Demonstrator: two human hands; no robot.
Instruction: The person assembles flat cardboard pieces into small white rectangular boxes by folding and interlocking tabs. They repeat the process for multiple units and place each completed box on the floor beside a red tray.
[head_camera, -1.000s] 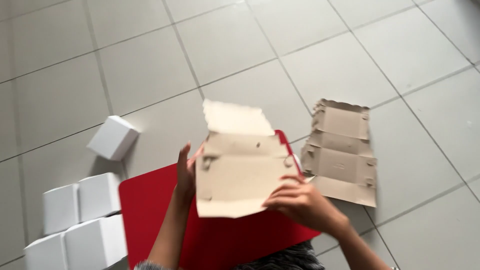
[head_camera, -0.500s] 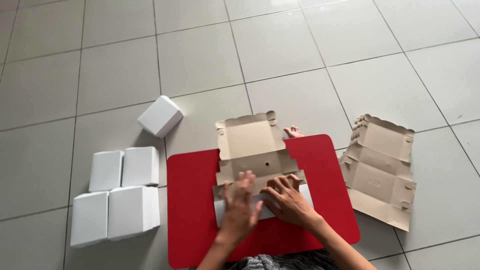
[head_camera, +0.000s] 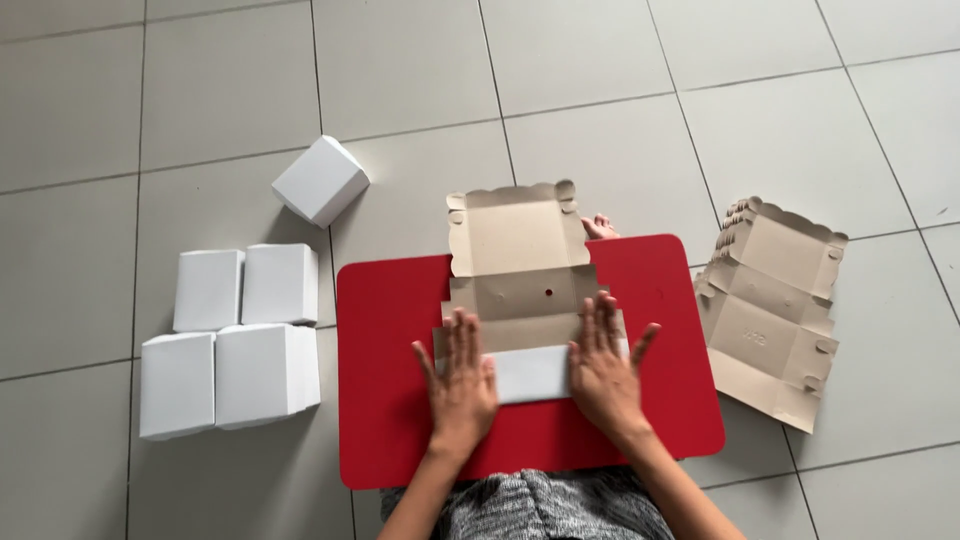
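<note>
A flat brown cardboard box blank (head_camera: 518, 260) with scalloped edges lies on a red board (head_camera: 390, 330). Its near flap is folded over, so the white outer side (head_camera: 530, 372) shows. My left hand (head_camera: 458, 385) presses flat on the left end of that fold, fingers spread. My right hand (head_camera: 606, 370) presses flat on the right end. Neither hand grips anything.
A stack of unfolded brown blanks (head_camera: 768, 305) lies on the tiled floor right of the board. Several folded white boxes (head_camera: 232, 340) stand in a cluster to the left, with one more white box (head_camera: 320, 180) farther away. A toe (head_camera: 600, 226) shows behind the board.
The blank was held up in both hands, then laid on the red board. Both hands now press its near flap down flat. The view has shifted so the board sits centred.
</note>
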